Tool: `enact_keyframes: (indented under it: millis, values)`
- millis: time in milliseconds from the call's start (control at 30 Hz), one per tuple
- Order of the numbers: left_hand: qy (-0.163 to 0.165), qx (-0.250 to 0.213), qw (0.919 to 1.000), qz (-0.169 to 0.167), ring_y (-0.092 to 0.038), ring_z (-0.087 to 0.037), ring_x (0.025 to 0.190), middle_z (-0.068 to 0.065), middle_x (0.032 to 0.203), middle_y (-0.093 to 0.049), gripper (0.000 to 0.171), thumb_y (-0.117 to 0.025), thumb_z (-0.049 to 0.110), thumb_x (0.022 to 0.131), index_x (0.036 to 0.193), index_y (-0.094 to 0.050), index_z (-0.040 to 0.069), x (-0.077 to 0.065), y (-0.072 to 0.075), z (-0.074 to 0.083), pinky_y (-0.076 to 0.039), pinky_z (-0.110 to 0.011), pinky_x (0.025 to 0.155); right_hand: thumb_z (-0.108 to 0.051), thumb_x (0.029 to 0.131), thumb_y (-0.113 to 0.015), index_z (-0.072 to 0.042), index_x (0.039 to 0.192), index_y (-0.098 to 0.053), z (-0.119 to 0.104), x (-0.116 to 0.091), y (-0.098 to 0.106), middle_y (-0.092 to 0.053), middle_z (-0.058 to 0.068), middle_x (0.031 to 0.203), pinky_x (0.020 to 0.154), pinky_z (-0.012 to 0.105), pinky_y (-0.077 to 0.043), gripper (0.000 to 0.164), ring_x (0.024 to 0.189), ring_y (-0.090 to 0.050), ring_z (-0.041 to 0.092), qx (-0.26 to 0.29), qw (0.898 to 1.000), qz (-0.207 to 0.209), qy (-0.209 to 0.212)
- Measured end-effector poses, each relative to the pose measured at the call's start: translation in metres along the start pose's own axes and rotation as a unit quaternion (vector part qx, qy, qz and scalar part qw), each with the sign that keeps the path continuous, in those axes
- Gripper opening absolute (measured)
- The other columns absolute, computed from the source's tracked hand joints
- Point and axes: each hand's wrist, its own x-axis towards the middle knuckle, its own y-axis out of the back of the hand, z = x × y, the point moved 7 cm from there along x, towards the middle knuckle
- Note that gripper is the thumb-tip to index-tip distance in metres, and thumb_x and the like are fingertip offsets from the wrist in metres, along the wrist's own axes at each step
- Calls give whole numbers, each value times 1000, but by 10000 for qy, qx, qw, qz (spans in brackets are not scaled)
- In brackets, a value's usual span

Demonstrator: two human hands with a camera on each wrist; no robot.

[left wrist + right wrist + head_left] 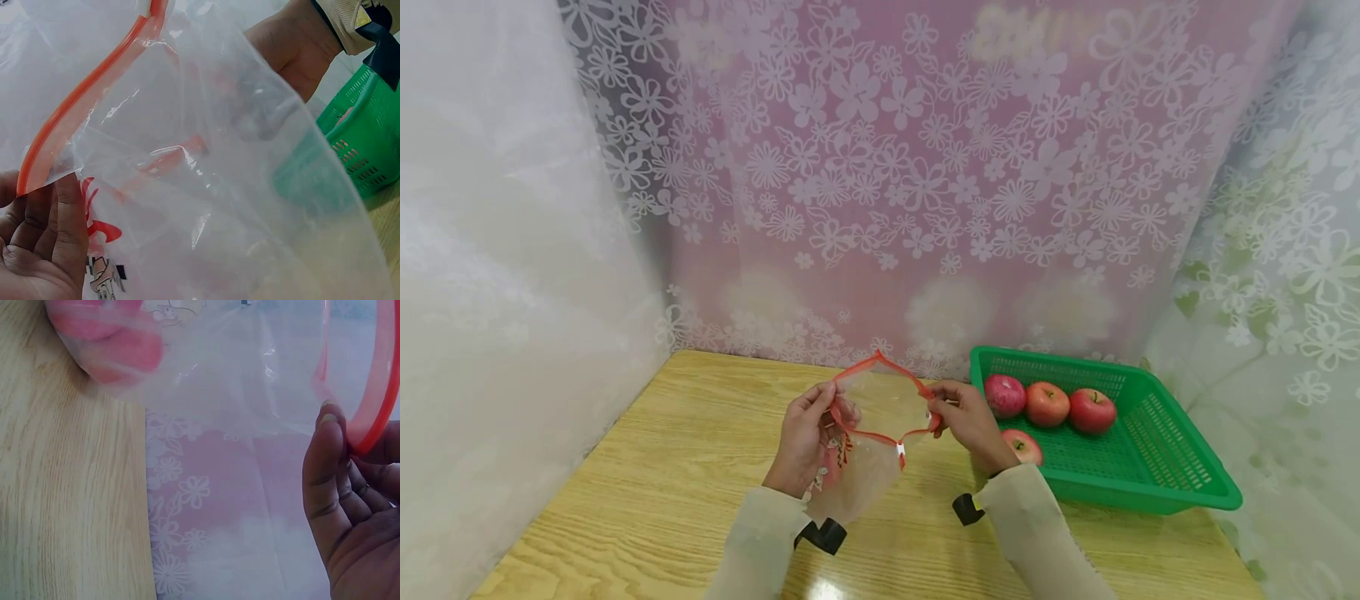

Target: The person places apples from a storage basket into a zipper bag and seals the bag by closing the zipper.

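Note:
A clear plastic zipper bag [859, 492] with a red-orange zip edge and a white slider hangs between the two hands above the table. Its mouth is spread wide. The left hand [803, 436] pinches one side of the zip edge, thumb against fingers; in the left wrist view red and black print shows on the bag [219, 231] beside the fingers. On the opposite side, the right hand [972, 425] pinches the edge between thumb and fingers. Through the film in the right wrist view, a pink-red patch [119, 353] shows; whether it is print or contents I cannot tell.
To the right stands a green plastic basket [1150, 496] with several apples [1092, 411] in it; one apple [1024, 447] is partly behind the right wrist. The wooden table [655, 467] meets a flowered curtain [880, 208] at the back, with curtains on both sides.

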Motion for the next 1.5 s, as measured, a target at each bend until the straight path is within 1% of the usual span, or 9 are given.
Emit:
enact_keyframes:
  millis: [100,333,467,633,900,1133,1433,1500]
  values:
    - [-28,-55,10000,-35,-66,-10,67,1,73,-66,23,-46,21,103,92,-65,13,0,-2,2,-56,-25,67,-1,95,-54,7,116,-61,-4,-1,2,-60,16,80,57,32,-55,23,57,-59,17,-47,9999,84,-62]
    - [-58,-194,9997,-117,-65,-10,67,1,73,-65,21,-47,21,103,94,-63,11,0,-5,6,-55,-24,66,-1,94,-56,8,116,-61,-13,-3,8,-59,22,86,56,32,-55,24,57,-57,19,-5,9997,229,69]
    - [-11,-264,9996,-125,-65,-11,67,1,73,-65,20,-48,22,103,96,-63,10,-1,-7,5,-56,-25,67,0,94,-56,8,115,-61,-11,-4,10,-59,17,83,56,32,-55,24,56,-57,18,-14,9996,278,85]
    - [95,-302,9995,-98,-66,-11,67,1,73,-67,21,-47,20,103,94,-64,11,-2,-8,1,-56,-25,67,1,94,-56,7,116,-61,-3,-4,12,-58,11,79,55,32,-55,24,54,-57,17,14,9995,313,41]
    - [132,-191,9996,-130,-67,-11,68,1,73,-67,21,-47,20,103,95,-63,9,-1,-10,-3,-56,-23,65,1,94,-55,9,119,-58,6,-5,14,-58,11,77,54,30,-54,26,55,-56,16,173,9994,292,-64]
    - [86,-167,9997,-146,-67,-11,68,1,73,-67,21,-46,18,103,96,-62,8,-1,-11,-4,-56,-25,68,-2,96,-55,11,120,-56,9,-6,15,-59,10,76,56,34,-55,28,57,-57,16,324,9994,103,-54]
    - [65,-193,9996,-175,-66,-11,67,1,73,-66,21,-46,18,103,94,-63,10,1,-13,-4,-57,-26,70,-1,95,-55,12,118,-56,6,-8,16,-59,11,74,56,30,-55,27,58,-57,15,348,9994,50,-13]
    - [69,-186,9996,-178,-66,-11,67,1,73,-66,21,-46,18,103,94,-63,10,1,-13,-4,-57,-26,70,-1,95,-55,12,118,-56,6,-8,16,-59,10,74,57,31,-56,26,59,-57,14,338,9994,55,-30]
